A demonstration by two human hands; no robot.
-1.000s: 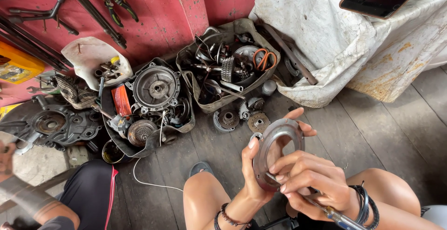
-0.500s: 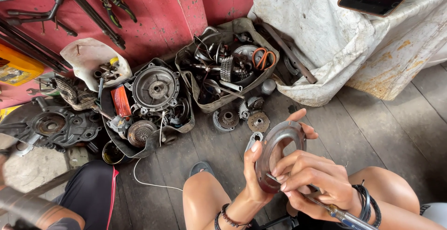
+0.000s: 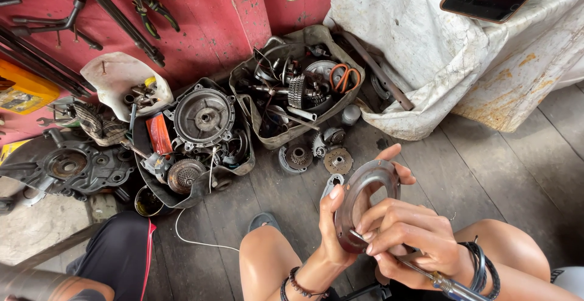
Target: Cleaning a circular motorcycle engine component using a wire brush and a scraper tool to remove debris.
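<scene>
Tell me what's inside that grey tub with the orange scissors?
The grey tub holds orange-handled scissors, a toothed gear, a round metal cover and tangled wires. Whatever lies underneath is covered.

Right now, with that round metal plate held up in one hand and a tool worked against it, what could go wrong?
1. The thin screwdriver in the right hand could slip off the grey ring-shaped metal plate and jab the left hand gripping it.
2. The plate is held only by fingers above bare knees; dropped, it might strike a leg or land among the small gears on the plank floor.
</scene>
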